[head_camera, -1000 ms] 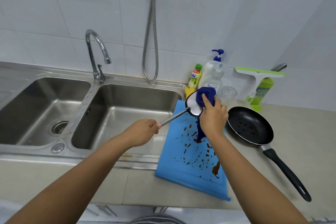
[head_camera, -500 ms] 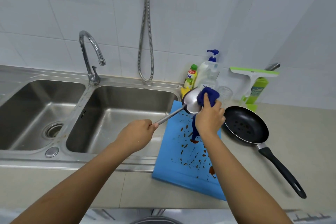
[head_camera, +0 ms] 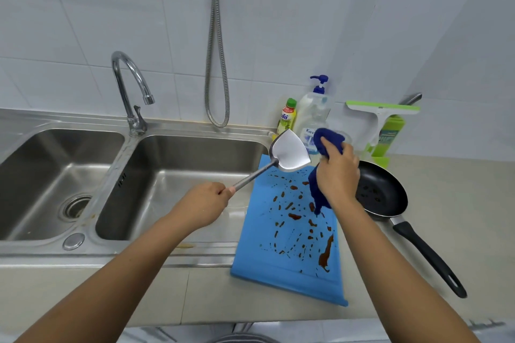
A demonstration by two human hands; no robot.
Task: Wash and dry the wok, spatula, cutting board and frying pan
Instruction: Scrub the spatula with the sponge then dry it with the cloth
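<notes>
Spatula [head_camera: 289, 152] is up over the far end of the cutting board [head_camera: 278, 267]. Left hand [head_camera: 202, 205] wraps its handle end; right hand [head_camera: 338, 175] bunches a blue cloth [head_camera: 327, 138] just beside the blade. Looks like stiff steel, light, probably slick when wet; hold the handle.

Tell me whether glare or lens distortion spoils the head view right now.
Head view: wide-angle bending curves the sink rim; the spatula glares near white, its blade unreadable; stains on the cutting board read sharp; the frame's bottom edge looks blurred.
</notes>
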